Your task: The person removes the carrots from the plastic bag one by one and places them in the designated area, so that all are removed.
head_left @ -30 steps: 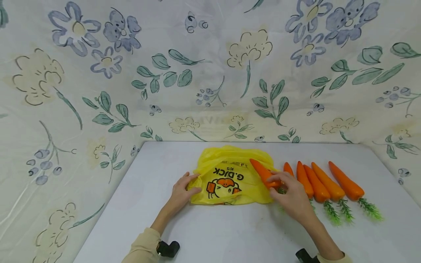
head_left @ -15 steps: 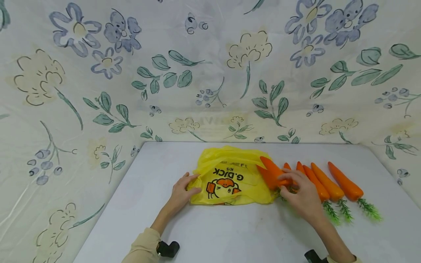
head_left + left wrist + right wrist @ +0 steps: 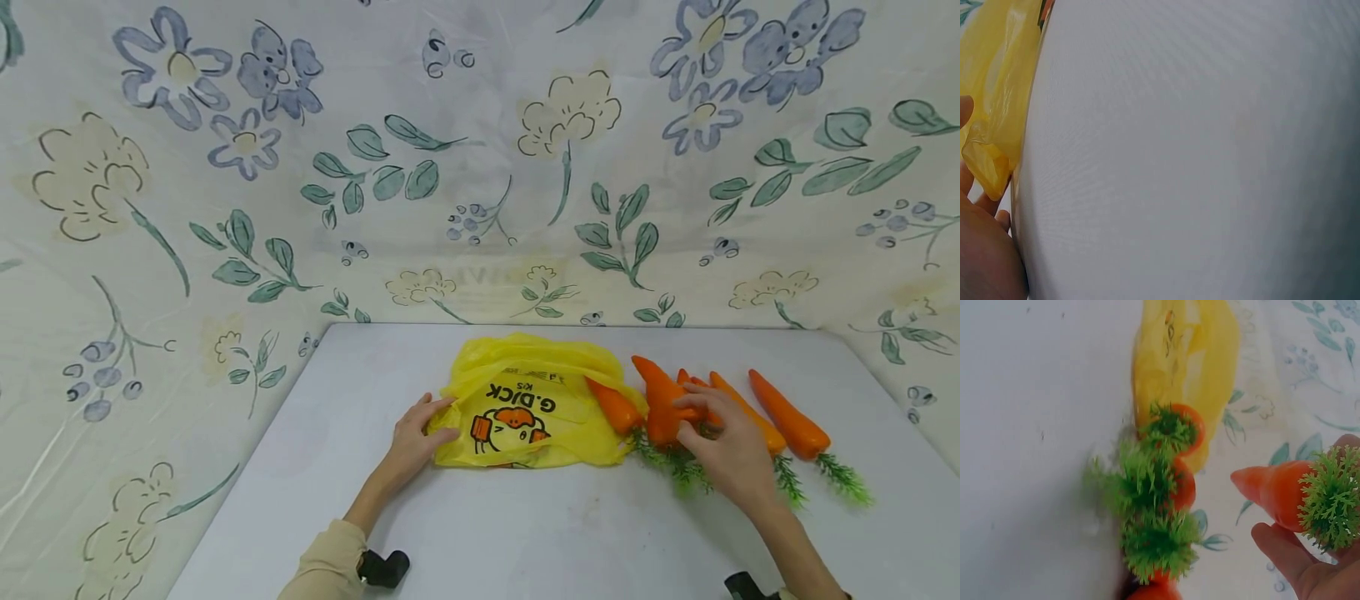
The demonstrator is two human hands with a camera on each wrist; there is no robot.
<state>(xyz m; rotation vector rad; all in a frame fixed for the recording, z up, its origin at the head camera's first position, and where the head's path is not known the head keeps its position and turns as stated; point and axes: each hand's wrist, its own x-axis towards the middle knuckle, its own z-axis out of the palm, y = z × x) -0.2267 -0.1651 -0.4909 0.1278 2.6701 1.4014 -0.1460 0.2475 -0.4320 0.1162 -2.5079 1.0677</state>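
In the head view my left hand [image 3: 420, 429] holds the left edge of a yellow plastic bag [image 3: 517, 400]. The left wrist view has the bag's corner [image 3: 988, 162] between thumb and fingers. My right hand [image 3: 731, 446] grips an orange carrot [image 3: 658, 396] with bushy green leaves, just right of the bag. That held carrot [image 3: 1282, 490] is raised in the right wrist view, its leaves towards the palm. Another carrot [image 3: 617, 408] lies over the bag's right side. Further carrots lie under and beyond my right hand, partly hidden.
A carrot [image 3: 791, 414] lies at the right end of the row, leaves towards me. The white table [image 3: 525, 542] extends in front of the bag. Behind stands a floral-printed cloth [image 3: 480, 167]. Black wrist mounts [image 3: 384, 568] sit at both sleeves.
My right hand has carried its carrot rightwards, from over the bag towards the row of carrots. The carrot lying at the bag's right side has come into view. My left hand has stayed put.
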